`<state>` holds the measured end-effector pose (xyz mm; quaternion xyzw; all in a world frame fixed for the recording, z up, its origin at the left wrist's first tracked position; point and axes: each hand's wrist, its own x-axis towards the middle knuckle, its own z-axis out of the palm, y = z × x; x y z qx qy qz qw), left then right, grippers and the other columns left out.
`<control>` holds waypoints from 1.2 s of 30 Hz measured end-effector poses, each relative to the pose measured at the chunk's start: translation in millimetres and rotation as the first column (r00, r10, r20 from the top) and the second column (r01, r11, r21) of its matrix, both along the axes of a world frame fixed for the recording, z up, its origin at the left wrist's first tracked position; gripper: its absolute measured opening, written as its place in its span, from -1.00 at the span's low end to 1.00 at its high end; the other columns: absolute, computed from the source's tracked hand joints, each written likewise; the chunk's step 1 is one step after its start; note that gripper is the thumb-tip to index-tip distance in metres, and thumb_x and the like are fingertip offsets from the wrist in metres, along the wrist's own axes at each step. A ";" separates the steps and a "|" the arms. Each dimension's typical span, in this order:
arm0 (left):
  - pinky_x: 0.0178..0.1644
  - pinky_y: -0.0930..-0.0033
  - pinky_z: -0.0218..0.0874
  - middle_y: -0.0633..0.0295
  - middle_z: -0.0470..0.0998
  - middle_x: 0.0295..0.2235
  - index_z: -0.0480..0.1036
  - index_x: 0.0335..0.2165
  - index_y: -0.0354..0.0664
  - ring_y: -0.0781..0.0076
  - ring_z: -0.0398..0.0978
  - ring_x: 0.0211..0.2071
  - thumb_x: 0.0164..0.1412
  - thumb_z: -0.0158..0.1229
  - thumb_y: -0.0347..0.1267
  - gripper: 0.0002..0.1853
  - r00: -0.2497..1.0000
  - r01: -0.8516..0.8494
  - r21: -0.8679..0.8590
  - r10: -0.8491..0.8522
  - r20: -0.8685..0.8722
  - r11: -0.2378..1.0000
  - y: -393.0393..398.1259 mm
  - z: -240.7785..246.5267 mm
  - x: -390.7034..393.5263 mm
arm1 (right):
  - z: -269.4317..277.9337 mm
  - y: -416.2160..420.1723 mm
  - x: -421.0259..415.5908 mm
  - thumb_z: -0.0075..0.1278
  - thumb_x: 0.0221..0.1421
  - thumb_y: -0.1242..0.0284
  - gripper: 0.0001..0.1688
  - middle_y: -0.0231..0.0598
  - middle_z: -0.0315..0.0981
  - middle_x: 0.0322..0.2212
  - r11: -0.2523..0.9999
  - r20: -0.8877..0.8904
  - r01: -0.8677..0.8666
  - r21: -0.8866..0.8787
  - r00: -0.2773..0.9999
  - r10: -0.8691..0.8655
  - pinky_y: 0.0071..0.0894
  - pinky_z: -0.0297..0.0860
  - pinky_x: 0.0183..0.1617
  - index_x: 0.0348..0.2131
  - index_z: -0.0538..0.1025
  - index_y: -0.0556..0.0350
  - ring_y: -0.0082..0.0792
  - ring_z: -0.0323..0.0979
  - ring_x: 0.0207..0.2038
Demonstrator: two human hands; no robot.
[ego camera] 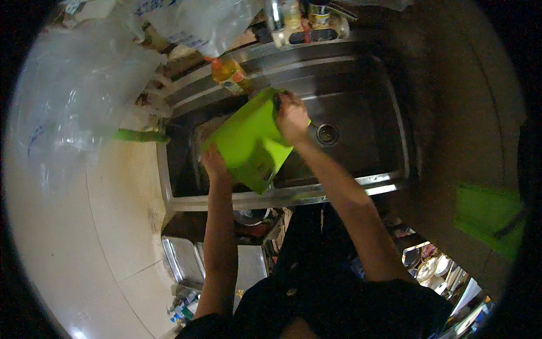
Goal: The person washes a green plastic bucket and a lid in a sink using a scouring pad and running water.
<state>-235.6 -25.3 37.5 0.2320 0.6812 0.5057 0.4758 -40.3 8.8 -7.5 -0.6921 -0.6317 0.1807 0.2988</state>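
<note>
A bright green, flat plastic piece, perhaps a cutting board or sheet point(250, 144), is held tilted above a stainless steel double sink point(355, 156). My left hand point(216, 163) grips its lower left edge. At its upper right corner my right hand point(292, 116) is closed on it, with something dark showing by the fingers. The round drain point(327, 134) of the larger basin lies just right of my right hand. Behind the green piece, at the sink's back rim, is a bottle of yellow-orange liquid point(228, 76) with a red cap. The smaller left basin is partly hidden under the green piece.
Large clear plastic bags point(84, 84) fill the upper left. A green strip point(142, 135) lies by the sink's left edge. Bottles and a dark-handled item stand in a holder point(343, 31) behind the sink. Metal trays point(184, 258) are low at left; another green panel point(487, 216) is at right.
</note>
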 end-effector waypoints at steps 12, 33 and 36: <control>-0.20 0.21 0.32 0.12 0.47 -0.22 0.37 -0.14 -0.31 0.25 0.47 -0.29 0.24 -0.20 -0.24 -0.61 0.900 0.039 0.148 -0.099 0.424 0.988 3.8 6.5 0.4 | 28.8 -32.1 -14.4 -0.04 -0.07 0.55 -0.56 0.00 0.31 -0.01 0.959 -0.151 -0.186 0.216 0.964 0.221 -0.15 0.28 0.07 -0.10 0.46 0.05 -0.06 0.33 0.01; -0.23 0.30 0.34 0.13 0.47 -0.28 0.39 -0.20 -0.31 0.32 0.47 -0.31 0.24 -0.24 -0.28 -0.63 0.846 0.004 0.264 -0.144 0.513 0.965 -2.0 -3.0 -2.3 | 18.8 -75.1 -85.0 0.10 -0.16 0.57 -0.56 -0.08 0.35 -0.04 0.894 -0.104 -0.210 0.396 0.957 0.271 -0.22 0.36 0.02 -0.16 0.50 0.10 -0.10 0.38 -0.05; -0.23 0.29 0.34 0.12 0.48 -0.29 0.38 -0.19 -0.30 0.31 0.47 -0.31 0.24 -0.25 -0.27 -0.63 0.860 -0.052 0.309 -0.115 0.498 0.950 5.3 -17.9 -12.6 | 30.1 -50.1 -72.2 0.10 -0.20 0.64 -0.53 -0.08 0.34 -0.03 0.944 -0.067 -0.246 0.221 0.962 0.266 -0.19 0.31 0.08 -0.17 0.51 0.12 -0.09 0.34 0.00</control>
